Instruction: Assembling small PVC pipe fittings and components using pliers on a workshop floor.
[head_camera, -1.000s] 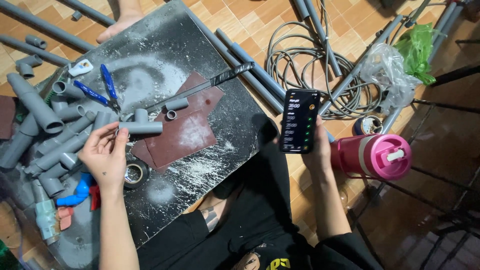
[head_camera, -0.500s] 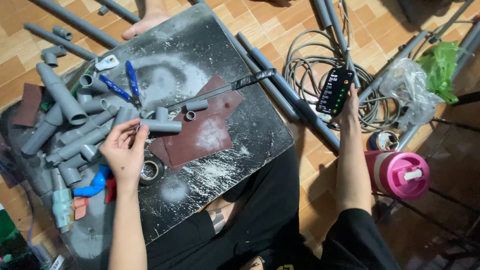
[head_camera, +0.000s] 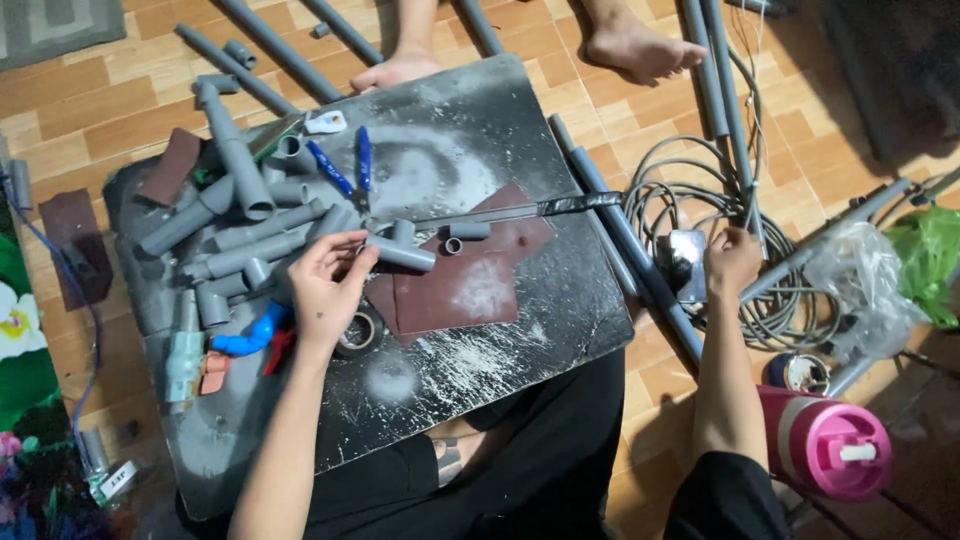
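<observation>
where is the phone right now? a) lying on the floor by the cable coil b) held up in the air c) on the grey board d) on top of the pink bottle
a: the phone lies on the floor beside the cable coil, with the right hand resting at its edge, well off the board and apart from the pink bottle.

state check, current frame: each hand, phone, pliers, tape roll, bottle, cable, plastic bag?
left hand: fingers on a grey pipe piece on the board
right hand: resting on the phone, which lies on the floor
pliers: handles spread, lying on the board
tape roll: flat, beside left hand
pink bottle: on its side, lid on
cable: coiled
plastic bag: crumpled
</observation>
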